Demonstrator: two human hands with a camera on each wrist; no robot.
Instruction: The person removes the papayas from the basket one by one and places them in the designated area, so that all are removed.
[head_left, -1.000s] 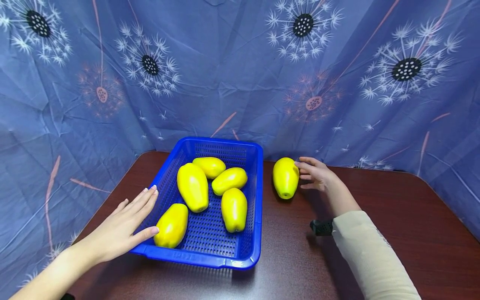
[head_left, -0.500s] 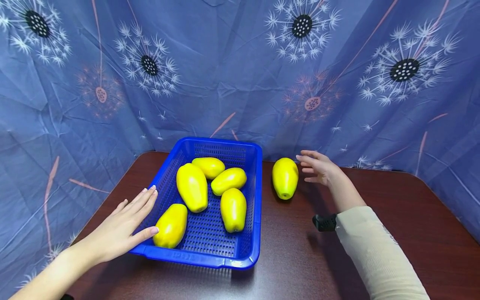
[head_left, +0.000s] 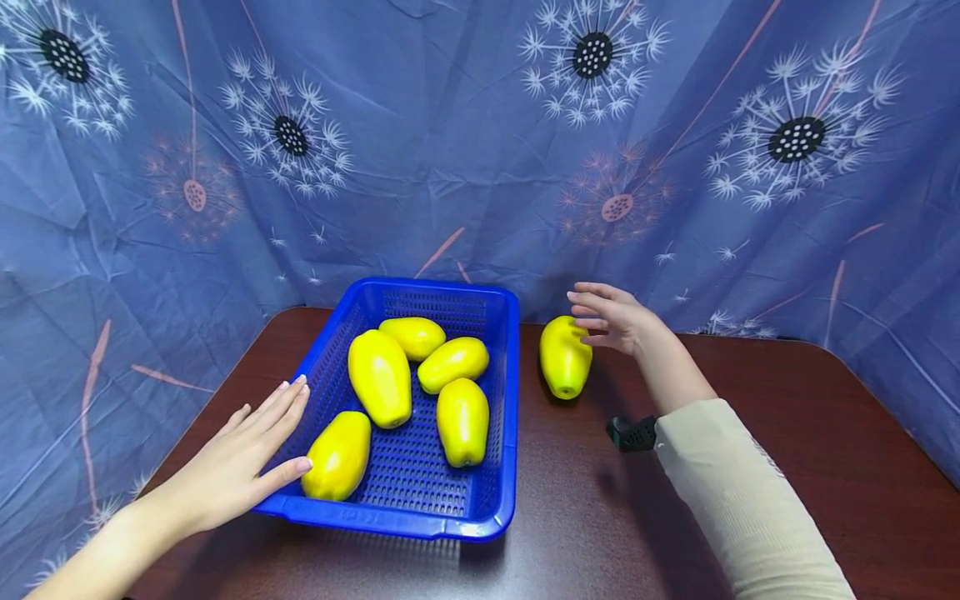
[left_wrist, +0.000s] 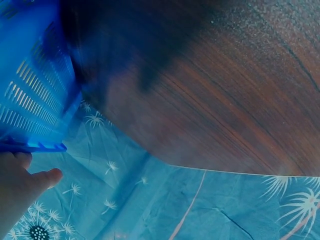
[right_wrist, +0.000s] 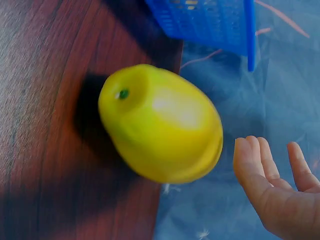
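Observation:
In the head view my left hand (head_left: 232,462) lies flat with straight fingers along the left rim of a blue plastic basket (head_left: 512,433). Its thumb tip is by a yellow papaya (head_left: 337,457) in the basket's near left corner; whether they touch I cannot tell. Several more papayas lie in the basket, one of them large (head_left: 380,379). To the basket's right, a single papaya (head_left: 562,362) stands on the table. My right hand (head_left: 615,321) hovers at its far right side, fingers spread and slightly bent, holding nothing. The right wrist view shows a gap between hand and papaya (right_wrist: 160,125).
The dark brown table (head_left: 750,400) reaches right of the basket and along its front. A blue curtain with dandelion prints (head_left: 450,125) hangs behind the table and at both sides. A black device (head_left: 632,434) sits at my right wrist.
My right hand drew slightly right, away from the lone papaya, then rose and came back left over its upper edge. The left hand and the basket stay put; the view shifts a little.

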